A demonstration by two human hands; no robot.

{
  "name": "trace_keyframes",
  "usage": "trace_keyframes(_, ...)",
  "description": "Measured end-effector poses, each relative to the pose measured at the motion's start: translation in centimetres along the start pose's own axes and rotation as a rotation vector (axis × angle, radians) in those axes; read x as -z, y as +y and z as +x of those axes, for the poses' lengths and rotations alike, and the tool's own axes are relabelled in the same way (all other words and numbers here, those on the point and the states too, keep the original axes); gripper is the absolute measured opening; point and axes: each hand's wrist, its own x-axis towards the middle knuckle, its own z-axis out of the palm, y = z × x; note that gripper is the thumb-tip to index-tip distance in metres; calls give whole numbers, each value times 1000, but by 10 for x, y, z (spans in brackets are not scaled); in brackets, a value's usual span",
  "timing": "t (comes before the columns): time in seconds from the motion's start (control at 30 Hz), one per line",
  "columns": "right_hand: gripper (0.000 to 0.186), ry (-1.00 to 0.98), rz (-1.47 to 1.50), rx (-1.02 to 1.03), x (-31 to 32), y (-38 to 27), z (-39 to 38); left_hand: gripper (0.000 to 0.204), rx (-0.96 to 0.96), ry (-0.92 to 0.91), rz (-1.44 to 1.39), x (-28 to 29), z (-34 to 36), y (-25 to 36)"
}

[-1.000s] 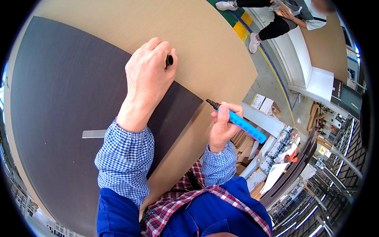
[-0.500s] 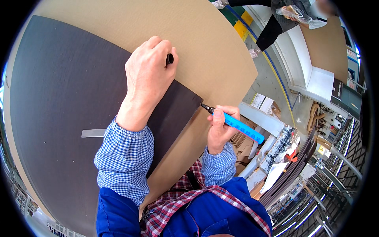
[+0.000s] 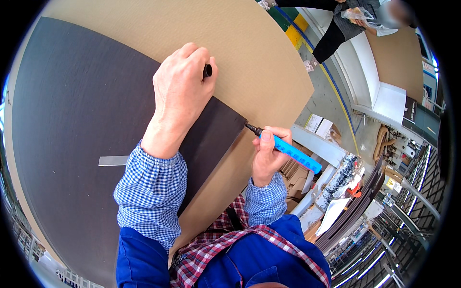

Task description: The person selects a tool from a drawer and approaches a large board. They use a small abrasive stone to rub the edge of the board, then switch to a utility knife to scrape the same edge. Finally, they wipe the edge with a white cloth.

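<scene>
A large dark brown panel (image 3: 86, 96) lies on a tan cardboard sheet (image 3: 240, 43). My right hand (image 3: 269, 156) is closed round a blue marker (image 3: 297, 157), whose dark tip meets the panel's right corner. Over the panel's far edge, my left hand (image 3: 182, 81) is curled round a black marker cap (image 3: 207, 71); the cap's open end shows between thumb and forefinger. A short flat pale strip (image 3: 113, 161) lies on the panel, partly hidden by my left sleeve.
At the upper right, another person (image 3: 355, 19) sits holding something in a clear plastic bag (image 3: 360, 15). Cardboard scraps (image 3: 295, 175) lie in a white-framed space right of my right hand. Dark boards (image 3: 355, 211) stand stacked at the lower right.
The marker tip has shifted very slightly along the panel's corner, toward the far side. My left hand has barely moved. The other person's legs and head have shifted a little.
</scene>
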Motion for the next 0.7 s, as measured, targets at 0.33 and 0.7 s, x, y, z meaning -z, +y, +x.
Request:
trace_keyframes(0.33,17,-11,-29,11,-2,-4,0,19,6,11,-13,-1,0,-1)
trace_keyframes(0.7,17,-17,-44,30,-2,-3,0,18,25,0,-8,0,0,1)
